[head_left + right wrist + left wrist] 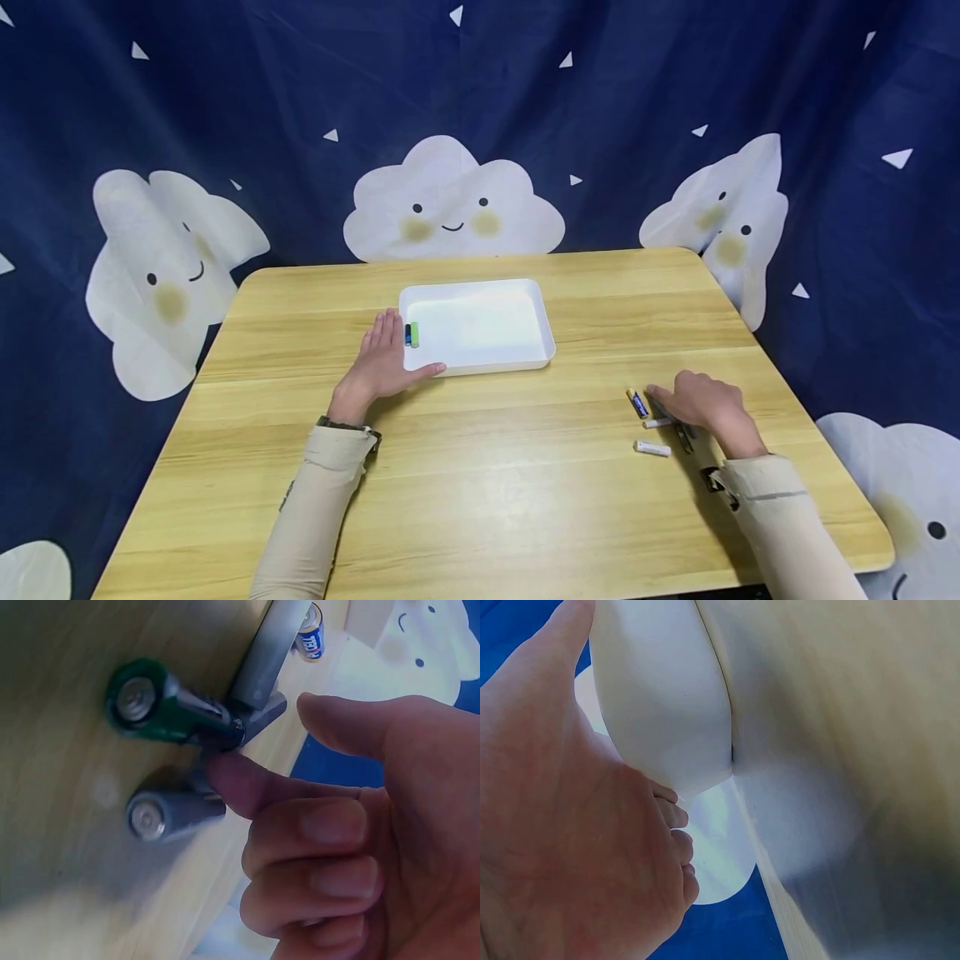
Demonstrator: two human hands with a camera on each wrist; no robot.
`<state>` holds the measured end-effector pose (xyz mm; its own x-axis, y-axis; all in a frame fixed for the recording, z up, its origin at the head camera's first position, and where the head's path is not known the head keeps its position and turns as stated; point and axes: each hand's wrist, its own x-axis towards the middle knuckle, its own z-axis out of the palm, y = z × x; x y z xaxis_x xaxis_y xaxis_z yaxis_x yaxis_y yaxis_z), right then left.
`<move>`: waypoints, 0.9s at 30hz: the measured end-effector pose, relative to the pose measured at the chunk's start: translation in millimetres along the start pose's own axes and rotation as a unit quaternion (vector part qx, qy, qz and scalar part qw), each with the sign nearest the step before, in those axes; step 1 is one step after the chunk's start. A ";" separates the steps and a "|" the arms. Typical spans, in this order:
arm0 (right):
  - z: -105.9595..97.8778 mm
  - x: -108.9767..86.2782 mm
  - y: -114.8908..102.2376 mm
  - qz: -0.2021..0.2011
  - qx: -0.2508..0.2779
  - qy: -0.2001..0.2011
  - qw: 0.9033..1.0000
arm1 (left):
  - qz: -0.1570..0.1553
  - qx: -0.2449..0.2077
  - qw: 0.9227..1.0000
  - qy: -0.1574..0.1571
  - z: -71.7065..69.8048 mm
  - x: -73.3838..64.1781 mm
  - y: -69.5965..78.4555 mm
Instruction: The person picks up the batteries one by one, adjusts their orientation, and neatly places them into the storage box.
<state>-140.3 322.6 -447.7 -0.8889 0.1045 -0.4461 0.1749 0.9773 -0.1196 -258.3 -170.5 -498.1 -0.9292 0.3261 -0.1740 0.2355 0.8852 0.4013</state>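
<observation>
A cluster of batteries lies right of the white tray [495,367] and nearer the person: a green-and-black battery [166,705], a grey battery [180,814], a blue-and-yellow battery [637,403] and a white battery [652,449] among them. The right hand [705,404] reaches in, index finger extended, thumb apart, other fingers curled, pinching nothing that shows; whether the index tip presses a battery, I cannot tell. Round and crowded, the batteries could roll away from the tray if nudged sideways. The left hand [381,362] rests straight-fingered against the tray's left end, beside a bright green battery [414,335] inside; a hard push could slide the tray. Its raised rim could catch a low-carried battery. Right of the cluster runs the table's [487,483] edge; bare wood separates cluster and tray.
</observation>
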 end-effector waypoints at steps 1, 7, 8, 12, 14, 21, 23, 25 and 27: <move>-0.2 0.9 -0.6 0.000 -0.003 -0.001 1.000 | 0.001 -0.001 1.000 0.000 -0.7 -0.6 0.5; -1.3 4.9 -4.2 0.004 -0.020 -0.016 1.000 | 0.005 0.002 1.000 0.006 -2.1 -2.3 1.8; -1.3 5.4 -4.7 0.003 -0.020 -0.018 1.000 | 0.004 0.004 1.000 0.006 -2.1 -2.5 1.9; -0.9 5.2 -6.6 0.004 -0.018 -0.027 0.999 | 0.002 0.006 1.000 0.004 -2.5 -3.1 2.3; -1.0 4.9 -8.2 0.004 -0.020 -0.031 0.999 | 0.001 0.003 1.000 0.005 -1.7 -3.4 1.8; 0.6 4.5 -12.9 0.004 -0.022 -0.043 0.999 | -0.002 0.001 1.000 0.007 6.0 2.5 -3.6; 0.5 4.9 -14.1 0.002 -0.023 -0.045 0.999 | -0.004 0.004 1.000 0.006 7.5 4.2 -5.7; -0.1 5.6 -15.3 -0.003 -0.022 -0.045 0.999 | -0.003 0.003 1.000 0.007 6.9 4.8 -6.7; -0.6 6.6 -16.5 -0.007 -0.020 -0.046 0.999 | -0.003 0.000 1.000 0.009 4.7 3.8 -6.6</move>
<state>-149.3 307.2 -448.1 -0.8479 0.0742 -0.5249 0.1428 0.9855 -0.0914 -262.1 -173.6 -505.6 -0.9356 0.3150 -0.1593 0.2304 0.8869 0.4004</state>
